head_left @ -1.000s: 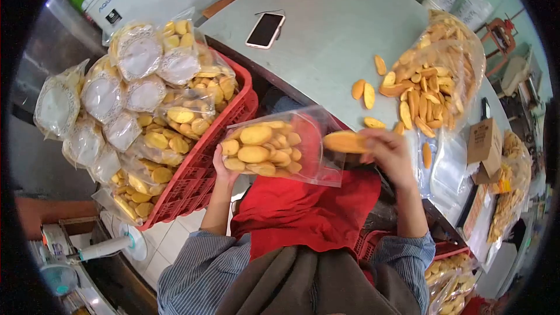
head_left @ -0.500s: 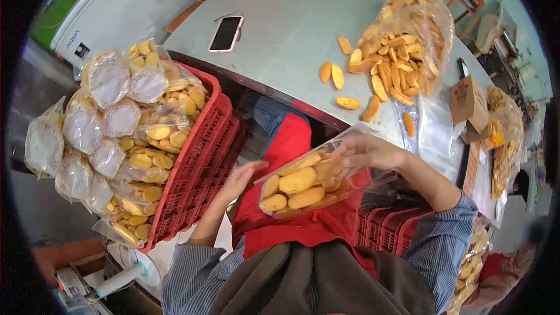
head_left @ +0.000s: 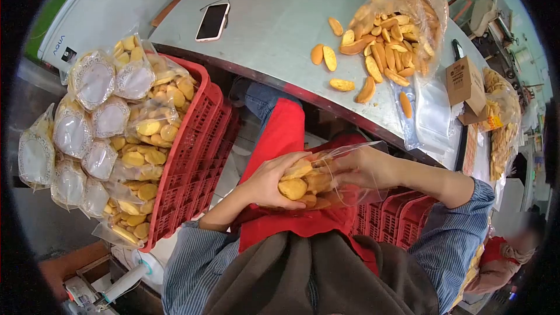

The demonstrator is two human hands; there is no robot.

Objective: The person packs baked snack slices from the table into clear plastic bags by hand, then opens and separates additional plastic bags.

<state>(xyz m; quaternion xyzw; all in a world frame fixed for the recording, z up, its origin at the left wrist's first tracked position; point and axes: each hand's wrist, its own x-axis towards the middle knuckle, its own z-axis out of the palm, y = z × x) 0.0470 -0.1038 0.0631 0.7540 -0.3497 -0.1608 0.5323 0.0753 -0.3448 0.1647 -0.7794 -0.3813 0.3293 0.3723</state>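
Note:
A clear plastic bag of rusks point(head_left: 303, 185) is held in front of the red apron, lying nearly on its side. My left hand point(head_left: 269, 182) is wrapped round its filled left end, thumb below and fingers above. At the loose right end, my right hand point(head_left: 364, 169) grips the bag, its curled fingers partly covered by shiny film. Whether these fingers are inside or outside the film is hard to see. Loose rusks point(head_left: 373, 70) lie on the metal table point(head_left: 274, 29), spilling from a large clear sack point(head_left: 429, 6).
Left of me, a red crate point(head_left: 192, 140) on stacked crates holds several filled bags with white paper doilies point(head_left: 93, 81). On the table are a phone point(head_left: 212, 22), flat plastic bags point(head_left: 433, 111) and a small cardboard box point(head_left: 465, 86). Another person point(head_left: 499, 262) is at the lower right.
My left hand has moved right and closed round the bag's filled end, where it was apart before. The bag has turned and shifted right; my right hand has moved slightly down.

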